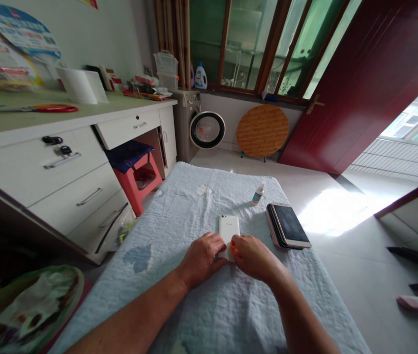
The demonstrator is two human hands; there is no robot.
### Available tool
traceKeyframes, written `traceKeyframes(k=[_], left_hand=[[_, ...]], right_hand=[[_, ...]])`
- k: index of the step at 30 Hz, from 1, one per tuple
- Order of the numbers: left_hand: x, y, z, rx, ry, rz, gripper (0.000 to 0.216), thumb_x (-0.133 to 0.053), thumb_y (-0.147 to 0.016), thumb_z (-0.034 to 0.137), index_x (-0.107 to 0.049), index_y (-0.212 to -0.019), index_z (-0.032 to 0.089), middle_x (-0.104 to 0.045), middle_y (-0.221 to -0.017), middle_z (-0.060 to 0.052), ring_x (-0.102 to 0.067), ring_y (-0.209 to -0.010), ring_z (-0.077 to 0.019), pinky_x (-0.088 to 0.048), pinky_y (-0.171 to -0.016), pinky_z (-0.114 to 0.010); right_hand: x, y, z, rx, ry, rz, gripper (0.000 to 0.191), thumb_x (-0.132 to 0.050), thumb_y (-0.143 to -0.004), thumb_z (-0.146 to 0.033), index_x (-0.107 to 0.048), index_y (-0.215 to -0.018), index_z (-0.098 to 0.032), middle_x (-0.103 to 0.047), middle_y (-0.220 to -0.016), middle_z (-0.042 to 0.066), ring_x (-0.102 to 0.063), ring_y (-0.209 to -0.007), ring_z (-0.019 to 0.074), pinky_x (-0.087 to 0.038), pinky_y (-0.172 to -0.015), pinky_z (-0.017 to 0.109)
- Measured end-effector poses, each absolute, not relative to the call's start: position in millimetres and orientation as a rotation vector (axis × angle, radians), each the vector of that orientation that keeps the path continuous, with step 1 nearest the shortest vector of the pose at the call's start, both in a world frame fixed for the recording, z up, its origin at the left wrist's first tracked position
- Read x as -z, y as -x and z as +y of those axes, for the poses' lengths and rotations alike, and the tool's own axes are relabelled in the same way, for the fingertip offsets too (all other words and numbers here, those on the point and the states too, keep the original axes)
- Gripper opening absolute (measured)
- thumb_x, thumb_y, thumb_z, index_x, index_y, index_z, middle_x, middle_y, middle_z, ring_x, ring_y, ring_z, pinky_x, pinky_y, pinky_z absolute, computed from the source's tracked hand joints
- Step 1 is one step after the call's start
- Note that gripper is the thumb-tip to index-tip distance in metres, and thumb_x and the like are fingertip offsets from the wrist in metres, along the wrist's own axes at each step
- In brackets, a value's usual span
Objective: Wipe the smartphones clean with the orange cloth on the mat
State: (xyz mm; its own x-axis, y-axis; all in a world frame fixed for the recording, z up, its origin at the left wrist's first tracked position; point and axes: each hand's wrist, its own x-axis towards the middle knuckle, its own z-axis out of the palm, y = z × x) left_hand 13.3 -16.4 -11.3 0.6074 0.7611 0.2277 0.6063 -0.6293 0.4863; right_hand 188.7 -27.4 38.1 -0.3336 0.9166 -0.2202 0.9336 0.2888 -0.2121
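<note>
A white phone (228, 229) lies back-up on a pale blue quilted cloth (179, 206) covering a table. My left hand (203, 258) rests with curled fingers on the phone's near left corner. My right hand (253, 256) meets it from the right, fingers bent and pinched at the phone's near edge; something small and orange shows at the fingertips. To the right lies a stack of phones (288, 226), the top one screen-up. A small bottle with a teal label (258, 193) stands just beyond them.
A white desk with drawers (65, 167) runs along the left, a red stool (135, 179) under it. A green bin (28, 309) sits at the near left. A washing machine (201, 125), a round wooden board (262, 130) and an open red door (360, 88) lie beyond.
</note>
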Motion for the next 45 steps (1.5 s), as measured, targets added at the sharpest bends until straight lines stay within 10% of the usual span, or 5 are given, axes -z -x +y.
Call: traceKeyframes(k=[36, 45], left_hand=[[9.2, -13.2, -15.5, -0.566, -2.433, 1.086, 0.012, -0.069, -0.080, 0.029, -0.063, -0.085, 0.020, -0.063, -0.093, -0.002, -0.054, -0.091, -0.0207, -0.043, -0.081, -0.030], [10.3, -12.6, -14.8, -0.573, -2.446, 1.079, 0.015, -0.066, -0.083, 0.034, -0.063, -0.085, 0.020, -0.063, -0.093, -0.002, -0.054, -0.090, -0.0208, -0.043, -0.081, -0.030]], right_hand=[[8.9, -207.3, 18.7, 0.401, -2.469, 2.363, 0.028, -0.046, -0.084, -0.017, -0.072, -0.093, -0.016, -0.070, -0.089, 0.010, -0.061, -0.085, 0.0174, -0.037, -0.072, 0.023], [-17.6, -211.8, 1.6, 0.799, -2.328, 2.232, 0.025, -0.052, -0.079, -0.029, -0.073, -0.075, -0.015, -0.069, -0.063, 0.006, -0.059, -0.057, 0.0134, -0.033, -0.053, 0.022]])
